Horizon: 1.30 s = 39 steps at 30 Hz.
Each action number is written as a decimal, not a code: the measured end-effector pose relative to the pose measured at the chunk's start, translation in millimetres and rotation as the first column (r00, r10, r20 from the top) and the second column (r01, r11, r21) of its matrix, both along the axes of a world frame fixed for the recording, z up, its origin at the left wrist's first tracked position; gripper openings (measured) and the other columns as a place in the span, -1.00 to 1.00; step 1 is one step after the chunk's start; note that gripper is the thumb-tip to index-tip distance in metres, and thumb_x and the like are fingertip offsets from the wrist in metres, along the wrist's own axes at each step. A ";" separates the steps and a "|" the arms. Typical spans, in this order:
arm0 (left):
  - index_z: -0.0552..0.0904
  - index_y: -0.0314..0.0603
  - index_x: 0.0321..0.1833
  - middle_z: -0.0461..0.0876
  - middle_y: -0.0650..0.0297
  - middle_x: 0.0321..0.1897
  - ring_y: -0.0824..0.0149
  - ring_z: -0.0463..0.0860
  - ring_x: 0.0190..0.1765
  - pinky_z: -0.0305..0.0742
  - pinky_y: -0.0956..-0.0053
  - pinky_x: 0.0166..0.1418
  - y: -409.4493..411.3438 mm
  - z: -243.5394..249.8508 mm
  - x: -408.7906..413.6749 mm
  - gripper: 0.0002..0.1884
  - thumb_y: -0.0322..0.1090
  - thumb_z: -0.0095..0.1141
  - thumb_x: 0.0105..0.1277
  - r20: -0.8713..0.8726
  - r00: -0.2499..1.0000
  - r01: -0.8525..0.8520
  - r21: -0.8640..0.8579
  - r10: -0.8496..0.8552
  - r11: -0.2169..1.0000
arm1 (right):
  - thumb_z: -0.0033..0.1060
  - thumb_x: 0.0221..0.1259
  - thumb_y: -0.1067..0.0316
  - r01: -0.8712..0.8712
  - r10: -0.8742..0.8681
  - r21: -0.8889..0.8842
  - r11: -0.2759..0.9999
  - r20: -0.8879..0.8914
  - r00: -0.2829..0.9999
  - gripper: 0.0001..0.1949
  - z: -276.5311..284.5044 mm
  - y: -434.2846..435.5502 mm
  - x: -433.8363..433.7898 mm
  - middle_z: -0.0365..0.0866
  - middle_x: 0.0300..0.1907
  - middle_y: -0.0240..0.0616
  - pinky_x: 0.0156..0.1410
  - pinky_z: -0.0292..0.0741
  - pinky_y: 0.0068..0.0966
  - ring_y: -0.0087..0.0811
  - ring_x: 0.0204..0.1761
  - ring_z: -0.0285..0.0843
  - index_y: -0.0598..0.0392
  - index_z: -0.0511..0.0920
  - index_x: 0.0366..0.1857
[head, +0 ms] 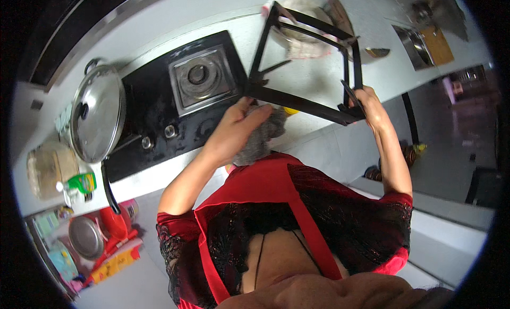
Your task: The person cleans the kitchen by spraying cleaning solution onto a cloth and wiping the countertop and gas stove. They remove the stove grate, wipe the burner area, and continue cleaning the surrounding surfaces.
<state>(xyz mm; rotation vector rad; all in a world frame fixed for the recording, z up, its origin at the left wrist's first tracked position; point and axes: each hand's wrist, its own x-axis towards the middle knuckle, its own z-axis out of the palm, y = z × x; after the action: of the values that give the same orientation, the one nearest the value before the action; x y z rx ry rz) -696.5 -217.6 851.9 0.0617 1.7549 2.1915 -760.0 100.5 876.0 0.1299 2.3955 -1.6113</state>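
A black square metal pan support (306,106) is held tilted above the white counter, just right of the gas cooktop (147,90). My right hand (371,105) grips its near right corner. In my left hand (235,129) is a crumpled grey cloth (259,143). The left fingertips meet the support's near left corner; whether they also carry its weight cannot be told. Short prongs point inward from the frame. On the cooktop, the burner (197,74) sits bare inside a square metal drip tray (181,97).
At left stands a pan with a glass lid (99,105) and a long black handle (109,189), near a green bottle (81,183). Behind the support are a whitish cloth (305,50) and a blurred round vessel. A wooden board (437,46) lies far right; shelves of kitchenware are lower left.
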 end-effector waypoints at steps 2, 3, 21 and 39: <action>0.51 -0.33 0.03 0.64 0.22 -0.25 0.46 0.62 -0.30 0.54 0.60 -0.29 28.9 -4.0 -4.7 -0.67 -0.19 0.03 0.41 0.113 0.988 0.096 0.057 -0.102 0.994 | -0.07 0.10 0.26 0.125 -0.121 -0.063 0.990 0.055 0.991 -0.73 2.3 26.1 33.3 0.42 -0.63 -0.21 -0.60 0.33 -0.45 -0.39 -0.67 0.37 0.28 0.46 -0.57; 0.52 -0.32 0.00 0.63 0.23 -0.28 0.46 0.62 -0.35 0.53 0.61 -0.35 48.1 -2.7 -4.9 -0.68 -0.18 0.03 0.40 0.170 0.975 0.127 0.107 -0.144 0.986 | -0.06 0.10 0.26 0.213 -0.211 -0.041 0.976 0.050 0.976 -0.73 0.2 37.1 50.8 0.43 -0.63 -0.21 -0.60 0.33 -0.45 -0.38 -0.67 0.38 0.29 0.47 -0.56; 0.59 -0.26 -0.18 0.65 0.23 -0.37 0.33 0.63 -0.41 0.52 0.44 -0.35 210.6 -170.6 -50.1 -0.65 -0.05 0.04 0.35 0.540 0.778 0.141 0.351 -0.323 0.926 | -0.07 0.08 0.27 0.462 -0.436 -0.073 0.884 0.229 0.870 -0.69 -192.8 179.8 98.3 0.49 -0.58 -0.02 -0.65 0.47 -0.40 -0.22 -0.69 0.46 0.42 0.47 -0.48; 0.51 -0.27 -0.08 0.63 0.16 -0.37 0.28 0.60 -0.43 0.51 0.41 -0.39 238.1 -187.3 -96.2 -0.65 -0.08 0.04 0.36 0.553 0.828 -0.029 0.212 -0.095 0.977 | -0.06 0.04 0.18 0.350 -0.350 0.024 0.937 0.009 0.937 -0.67 -298.5 246.3 -21.3 0.42 -0.67 -0.16 -0.58 0.36 -0.32 -0.29 -0.65 0.37 0.32 0.47 -0.58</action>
<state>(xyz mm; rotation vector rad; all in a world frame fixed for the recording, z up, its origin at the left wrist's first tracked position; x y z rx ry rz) -792.7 20.5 664.6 -0.4575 1.1781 2.0730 -781.4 346.8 577.5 0.6016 2.4862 -1.7180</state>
